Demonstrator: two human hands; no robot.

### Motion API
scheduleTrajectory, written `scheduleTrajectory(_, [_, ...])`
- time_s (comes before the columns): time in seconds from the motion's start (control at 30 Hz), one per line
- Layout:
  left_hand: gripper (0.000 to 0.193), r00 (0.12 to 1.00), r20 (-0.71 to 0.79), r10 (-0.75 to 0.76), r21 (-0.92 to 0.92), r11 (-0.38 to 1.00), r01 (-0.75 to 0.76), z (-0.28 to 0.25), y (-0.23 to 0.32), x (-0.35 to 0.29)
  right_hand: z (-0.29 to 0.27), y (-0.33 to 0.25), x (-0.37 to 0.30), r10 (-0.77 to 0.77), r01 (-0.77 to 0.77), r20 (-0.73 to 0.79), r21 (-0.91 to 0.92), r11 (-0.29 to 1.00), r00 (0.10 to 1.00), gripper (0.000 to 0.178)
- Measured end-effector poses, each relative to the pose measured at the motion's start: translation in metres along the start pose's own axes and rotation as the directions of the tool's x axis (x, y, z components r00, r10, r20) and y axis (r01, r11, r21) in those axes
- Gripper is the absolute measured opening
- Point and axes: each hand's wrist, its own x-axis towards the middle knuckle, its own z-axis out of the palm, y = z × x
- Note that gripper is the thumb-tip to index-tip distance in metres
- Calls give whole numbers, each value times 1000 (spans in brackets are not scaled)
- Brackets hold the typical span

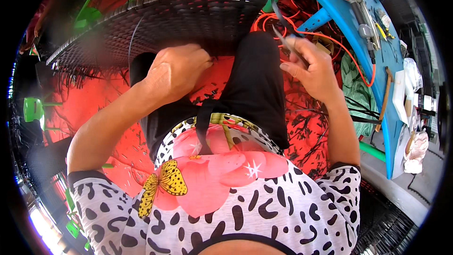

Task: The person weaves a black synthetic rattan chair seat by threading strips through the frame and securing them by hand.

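A dark brown woven rattan-style panel [188, 16] leans across the far side of my lap, over my knees. My left hand [181, 68] is closed in a fist close to the panel's lower edge; its fingers are curled under, and whatever they may hold is hidden. My right hand [314, 66], beyond my right knee, is closed around a slim, pointed grey metal tool [281, 38], blade-like, its tip toward the panel. A flat dark strip [278, 12] runs from the panel's right corner down toward my right hand.
On the right, a blue table [347, 23] carries a power tool [361, 16] with an orange hose [339, 41]. Dark strip scraps [309, 132] litter the red floor [89, 108]. Green plastic stools [33, 109] stand at left. Green sheeting [354, 85] bunches beneath the table.
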Motion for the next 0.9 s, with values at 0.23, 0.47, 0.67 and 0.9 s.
scheduleTrajectory(0.23, [22,941,-236,244,340,928,-155,-18,-7,32,-30,-22,29,-127,134,-89,74,988,988,31])
scheduleTrajectory(0.47, [15,974,-178,143,376,924,-67,-31,-16,63,-48,-29,45,-168,81,-134,-495,865,977,26])
scheduleTrajectory(0.67, [12,968,-215,129,352,935,-47,-26,-17,64,-47,-36,63,-247,141,-71,-658,740,966,17])
scheduleTrajectory(0.9, [12,960,-252,124,350,936,-28,-24,-15,63,-54,-49,68,-182,161,69,-814,558,981,13])
